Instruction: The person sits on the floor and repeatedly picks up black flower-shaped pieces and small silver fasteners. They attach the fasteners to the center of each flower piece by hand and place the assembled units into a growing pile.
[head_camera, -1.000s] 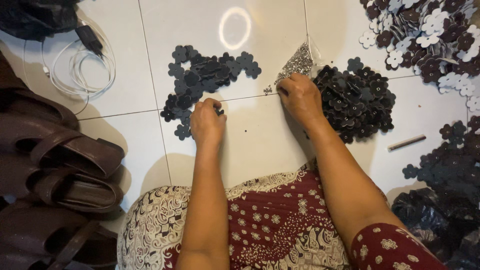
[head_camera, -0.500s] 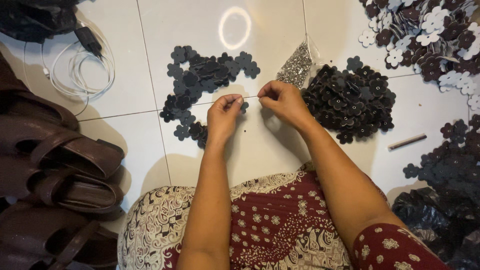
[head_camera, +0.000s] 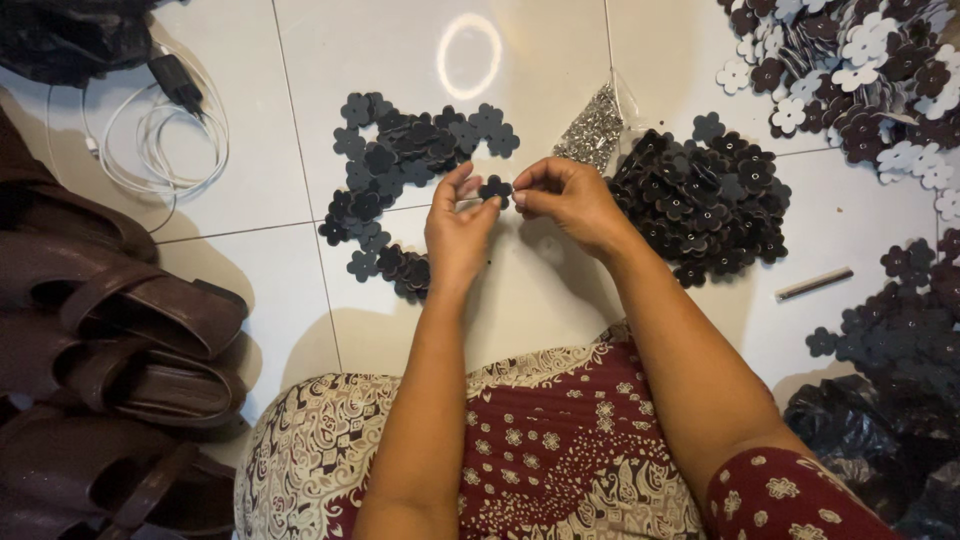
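Head view, looking down: a small dark flower-shaped cutout is pinched between the fingertips of the left hand and the right hand, both closed on it above the white tiled floor. Just beyond the left hand lies a loose spread of dark flower cutouts. Beside the right hand sits a heaped pile of dark cutouts, with a clear bag of small silver pieces just beyond its knuckles. Brown sandals lie well off to the left hand's outer side.

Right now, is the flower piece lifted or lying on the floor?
Lifted: both hands, left hand and right hand, pinch the flower piece above the tile.
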